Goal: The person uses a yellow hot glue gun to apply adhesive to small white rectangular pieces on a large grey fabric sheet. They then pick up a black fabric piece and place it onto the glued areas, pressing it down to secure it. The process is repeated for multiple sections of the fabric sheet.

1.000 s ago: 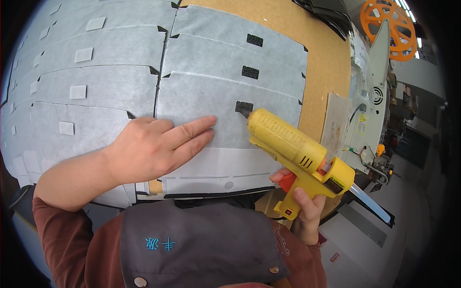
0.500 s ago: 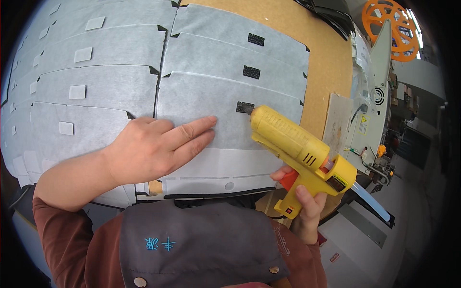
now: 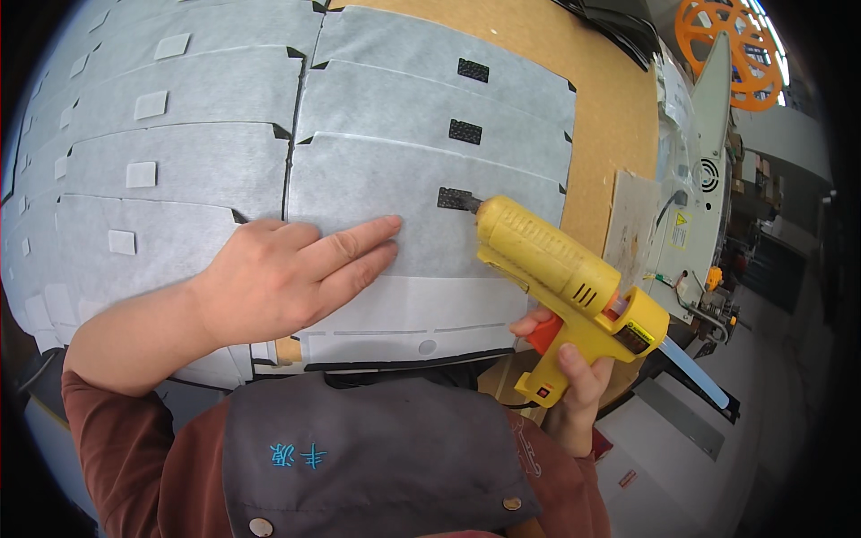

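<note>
A yellow hot glue gun (image 3: 552, 255) is gripped in my right hand (image 3: 578, 372), with a finger by its red trigger and a pale glue stick (image 3: 695, 372) sticking out of its rear. Its nozzle touches or hovers just over the right end of a black textured patch (image 3: 455, 198) on the nearest white fabric-like sheet (image 3: 359, 188); which of the two I cannot tell. My left hand (image 3: 287, 269) lies flat on that sheet and its left neighbour, two fingers stretched toward the patch. Two more black patches (image 3: 465, 132) show on the overlapping sheets beyond.
Overlapping sheets on the left carry several white rectangular patches (image 3: 142, 174). A brown board (image 3: 614, 112) lies beneath the sheets at the right. Past it stands a pale machine (image 3: 691, 233) with a fan vent, and an orange reel (image 3: 731, 54) is behind it.
The glue gun has shifted slightly right, so its nozzle now sits at the patch's right end. The left hand stays almost where it was.
</note>
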Demonstrator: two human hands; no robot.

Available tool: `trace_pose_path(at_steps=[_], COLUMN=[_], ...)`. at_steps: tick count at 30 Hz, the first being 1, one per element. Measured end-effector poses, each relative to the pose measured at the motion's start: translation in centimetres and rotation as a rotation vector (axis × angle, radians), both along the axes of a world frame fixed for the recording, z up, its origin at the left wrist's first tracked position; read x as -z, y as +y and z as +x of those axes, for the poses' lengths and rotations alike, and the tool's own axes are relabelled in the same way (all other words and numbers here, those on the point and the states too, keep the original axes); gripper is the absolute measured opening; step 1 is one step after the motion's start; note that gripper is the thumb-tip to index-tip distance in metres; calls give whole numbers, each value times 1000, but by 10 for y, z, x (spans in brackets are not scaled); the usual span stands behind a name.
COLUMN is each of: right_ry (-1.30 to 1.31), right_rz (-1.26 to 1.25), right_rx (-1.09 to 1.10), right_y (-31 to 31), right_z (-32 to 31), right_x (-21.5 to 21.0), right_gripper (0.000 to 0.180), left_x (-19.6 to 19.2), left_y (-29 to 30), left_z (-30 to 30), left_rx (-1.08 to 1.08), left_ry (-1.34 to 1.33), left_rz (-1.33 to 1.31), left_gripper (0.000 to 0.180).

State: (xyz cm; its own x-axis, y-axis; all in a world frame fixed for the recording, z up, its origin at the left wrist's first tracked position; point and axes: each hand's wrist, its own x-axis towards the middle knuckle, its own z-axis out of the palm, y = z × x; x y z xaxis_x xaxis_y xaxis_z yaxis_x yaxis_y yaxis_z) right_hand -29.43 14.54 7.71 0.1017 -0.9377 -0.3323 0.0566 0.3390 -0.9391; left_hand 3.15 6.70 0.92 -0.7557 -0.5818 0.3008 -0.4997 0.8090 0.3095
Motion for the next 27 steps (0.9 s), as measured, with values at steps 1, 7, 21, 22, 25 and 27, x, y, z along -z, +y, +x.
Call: trace_pose_path(at_steps=[1, 7, 21, 22, 25, 27], right_ry=[-6, 11, 19, 17, 12, 9], right_rz=[-10, 11, -7, -10, -16, -20], right_rx=[2, -10, 30, 25, 21, 34], right_y=[0, -3, 2, 2, 1, 0], right_z=[-1, 6, -3, -4, -4, -2], right_x=[1, -3, 1, 1, 0, 0], right_gripper=[57, 57, 59, 59, 59, 58], left_x=[0, -1, 0, 0, 0, -1], left_y=[0, -1, 0, 0, 0, 0], left_z=[0, 0, -1, -1, -1, 0], left_rx=[0, 4, -5, -5, -5, -4], left_ry=[-2, -9, 1, 0, -5, -9], left_rz=[-1, 6, -1, -3, -10, -15], left_gripper=[32, 32, 34, 34, 35, 35])
